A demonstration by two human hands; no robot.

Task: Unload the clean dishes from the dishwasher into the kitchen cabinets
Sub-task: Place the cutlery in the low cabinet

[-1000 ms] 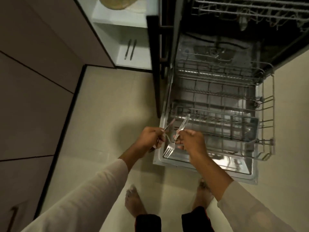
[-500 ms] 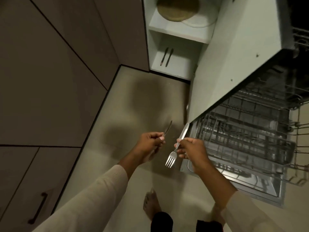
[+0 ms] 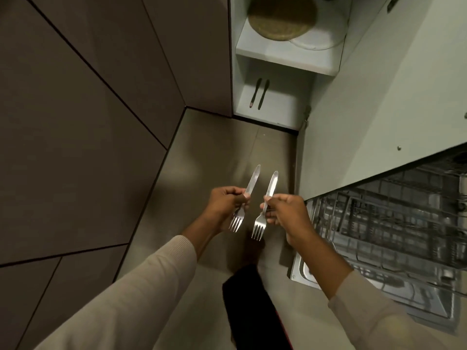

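My left hand grips a steel fork, tines down and handle pointing away. My right hand pinches a second steel fork the same way, a few centimetres to the right. Both hands hover over the floor, left of the open dishwasher. The pulled-out lower rack at the right looks empty. Ahead stands an open white cabinet; two dark utensils lie on its bottom shelf, and a brownish round plate and a white plate sit on the shelf above.
The cabinet's open door stands between the cabinet and the dishwasher. Closed brown cabinet fronts line the left side. The dishwasher door lies flat at lower right. My dark trouser leg shows below my hands.
I have turned and stepped left, away from the dishwasher, toward the open cabinet. Both hands carry their forks along; the left fork's tines now show below my fist.
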